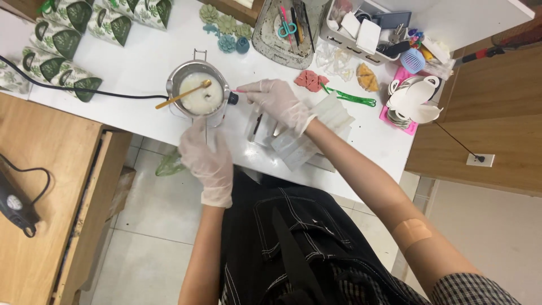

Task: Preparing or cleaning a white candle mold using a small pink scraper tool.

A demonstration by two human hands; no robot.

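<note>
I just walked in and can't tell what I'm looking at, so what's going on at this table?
A person in thin white gloves stands at a white table over a small metal pot of pale, cloudy liquid, with a wooden stick resting in it. The right hand is at the black knob on the pot's side, while the left hand rests at the table edge just below the pot. Leaf-printed paper cones and small coloured moulded pieces lie around.

Both hands, left [208, 161] and right [278, 101], wear thin white gloves; a black stitched apron [293, 237] covers checked clothing.
</note>
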